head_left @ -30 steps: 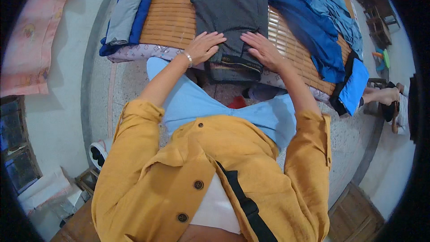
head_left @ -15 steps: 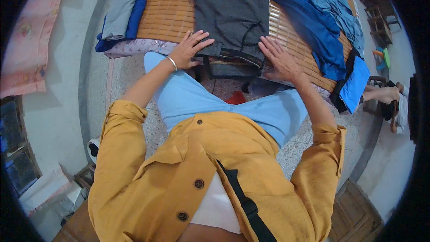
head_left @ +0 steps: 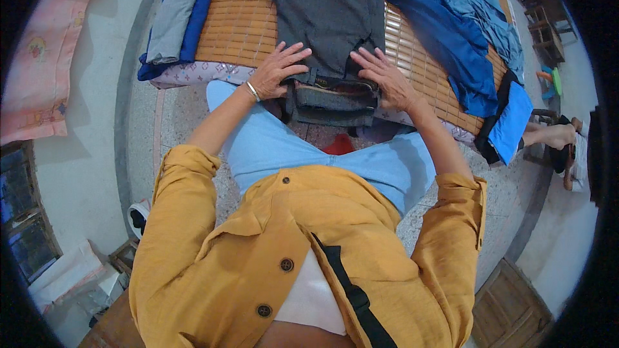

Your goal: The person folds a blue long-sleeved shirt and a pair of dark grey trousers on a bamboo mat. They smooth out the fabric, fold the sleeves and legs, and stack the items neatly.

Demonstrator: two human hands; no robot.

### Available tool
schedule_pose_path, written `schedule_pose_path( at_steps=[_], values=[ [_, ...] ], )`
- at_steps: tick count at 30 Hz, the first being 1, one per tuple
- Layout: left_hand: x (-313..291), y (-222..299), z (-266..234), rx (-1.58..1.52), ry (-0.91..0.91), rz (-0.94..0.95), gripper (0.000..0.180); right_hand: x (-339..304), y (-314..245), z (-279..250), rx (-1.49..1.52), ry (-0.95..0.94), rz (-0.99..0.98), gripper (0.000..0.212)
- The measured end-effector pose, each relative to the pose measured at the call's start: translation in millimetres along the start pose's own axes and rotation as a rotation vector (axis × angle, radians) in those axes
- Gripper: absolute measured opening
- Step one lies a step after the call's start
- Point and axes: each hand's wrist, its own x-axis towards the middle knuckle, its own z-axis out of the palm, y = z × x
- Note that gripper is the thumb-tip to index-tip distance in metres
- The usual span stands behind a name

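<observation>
A pair of dark grey trousers (head_left: 327,19) lies lengthwise on the bamboo mat (head_left: 242,13), its waistband end toward me and hanging over the bed's near edge. The waist opening gapes a little and shows the inner lining. My left hand (head_left: 278,72), a bracelet at its wrist, rests on the left side of the waistband with fingers stretched out over the cloth. On the other side, my right hand (head_left: 387,80) lies with spread fingers across the right edge of the trousers, just above the waistband. Neither hand visibly grips the cloth.
Folded grey and blue clothes (head_left: 174,22) lie at the mat's left edge. Loose blue garments (head_left: 445,32) spread along its right side, with a bright blue and black piece (head_left: 509,116) at the corner. Another person's bare leg (head_left: 548,136) shows at far right.
My right hand has moved left and slightly up onto the trousers. The waistband end hangs a little nearer to me and gapes more. My left hand has barely shifted.
</observation>
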Motion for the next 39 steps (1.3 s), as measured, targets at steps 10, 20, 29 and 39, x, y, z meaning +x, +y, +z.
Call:
schedule_pose_path(
  at_steps=[10, 20, 29, 39],
  values=[
    [-13, 5, 0, -0.678, 0.121, -0.608, 0.047, -1, -32, -2, 0.972, 0.294, 0.615, 0.051],
    [40, -11, 10, -0.644, 0.47, -1.146, 0.05, 41, 4, 24, 1.011, 0.711, 0.968, 0.052],
    [54, 28, -5, -0.02, 0.767, -0.636, 0.058, 56, -45, -30, -0.121, 0.967, 0.646, 0.057],
    [77, 31, 16, 0.138, 0.22, -0.258, 0.052, 69, -28, 7, -0.196, 0.498, 0.402, 0.05]
  ],
)
